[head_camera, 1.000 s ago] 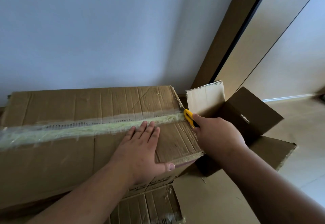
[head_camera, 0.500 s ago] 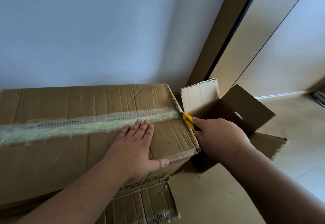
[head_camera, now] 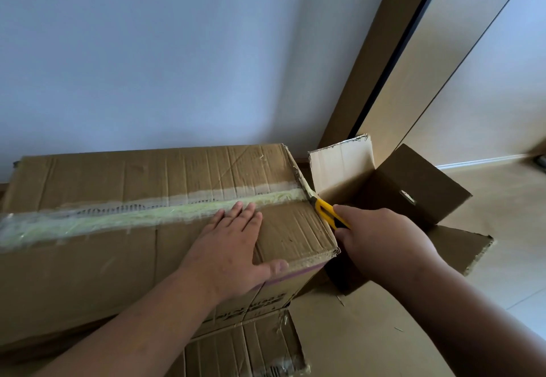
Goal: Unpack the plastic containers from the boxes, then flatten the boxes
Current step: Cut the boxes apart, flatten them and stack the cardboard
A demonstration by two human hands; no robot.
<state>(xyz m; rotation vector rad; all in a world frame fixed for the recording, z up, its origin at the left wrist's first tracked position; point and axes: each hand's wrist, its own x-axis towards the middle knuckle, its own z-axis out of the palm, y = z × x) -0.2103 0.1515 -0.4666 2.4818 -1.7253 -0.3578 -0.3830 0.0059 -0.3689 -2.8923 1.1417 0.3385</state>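
Note:
A large sealed cardboard box [head_camera: 88,258] lies in front of me, with a yellowish tape seam [head_camera: 118,217] running along its top. My left hand [head_camera: 233,246] presses flat on the top near the right end, fingers straight, thumb over the front edge. My right hand [head_camera: 381,237] grips a yellow utility knife [head_camera: 325,211], whose tip meets the tape at the box's right end. No plastic containers are visible.
An opened, empty-looking cardboard box [head_camera: 413,196] with raised flaps stands right of the big box. More cardboard [head_camera: 245,350] lies under the big box's front. A white wall is behind; a door frame [head_camera: 393,60] and pale floor [head_camera: 502,205] are to the right.
The knife tip has slid slightly down along the box's right end at the tape seam. My left hand stays pressed on the box top.

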